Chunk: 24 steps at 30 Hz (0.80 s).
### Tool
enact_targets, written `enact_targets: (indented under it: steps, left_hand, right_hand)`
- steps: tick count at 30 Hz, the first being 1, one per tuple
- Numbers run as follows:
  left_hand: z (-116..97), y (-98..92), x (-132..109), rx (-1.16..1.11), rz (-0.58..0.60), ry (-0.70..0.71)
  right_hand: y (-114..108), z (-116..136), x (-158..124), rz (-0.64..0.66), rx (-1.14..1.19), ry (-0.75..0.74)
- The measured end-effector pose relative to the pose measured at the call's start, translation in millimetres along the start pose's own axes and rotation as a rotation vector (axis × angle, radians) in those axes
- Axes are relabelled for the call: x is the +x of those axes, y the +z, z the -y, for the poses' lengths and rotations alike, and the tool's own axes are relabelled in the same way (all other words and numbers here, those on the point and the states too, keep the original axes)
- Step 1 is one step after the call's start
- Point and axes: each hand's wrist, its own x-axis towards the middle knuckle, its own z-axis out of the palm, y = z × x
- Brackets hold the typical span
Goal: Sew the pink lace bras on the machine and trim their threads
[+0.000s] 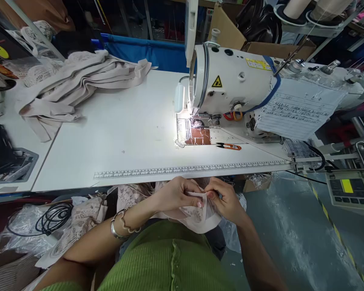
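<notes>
Over my lap, just below the table's front edge, I hold a pale pink lace garment piece (pixel 202 220) with a smooth fabric band. My left hand (pixel 182 194) pinches its upper edge between thumb and fingers. Close beside it, my right hand (pixel 226 198) grips the same edge with curled fingers. More lace fabric (pixel 133 198) hangs to the left, partly behind my left forearm. Above my hands stands a white sewing machine (pixel 230 81), its lamp lighting the needle area. Orange thread snips (pixel 229 146) lie on the table in front of it.
A printed ruler strip (pixel 185 169) runs along the front of the white table (pixel 124 121). Folded pale fabric strips (pixel 91 81) are heaped at the back left. A handwritten sheet (pixel 300 105) hangs on the machine. At right sits a control panel (pixel 350 188); plastic bags and a black cable (pixel 53 218) lie lower left.
</notes>
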Motion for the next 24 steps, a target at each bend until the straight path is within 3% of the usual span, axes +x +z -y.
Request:
enact_targets:
  steps: [5, 10, 13, 15, 18, 24]
  left_hand:
    - [6, 13.6, 3, -0.026, -0.230, 0.034]
    - [7, 17.2, -1, -0.090, -0.290, -0.035]
    - [6, 15.6, -2, -0.040, -0.362, -0.051]
    - [5, 13.8, -3, 0.011, -0.394, -0.044]
    - [4, 11.5, -3, 0.035, -0.380, -0.039]
    - [1, 11.5, -3, -0.005, -0.352, -0.042]
  right_hand:
    - [13, 2, 2, -0.177, -0.124, -0.108]
    - [1, -1, -6, -0.390, -0.382, -0.079]
    - [-3, 4, -9, -0.269, -0.510, -0.089]
    - [-1, 9, -10, -0.182, -0.666, -0.184]
    - [2, 16, -10, -0.175, -0.861, -0.344]
    - [5, 18, -8, -0.155, -0.936, -0.371]
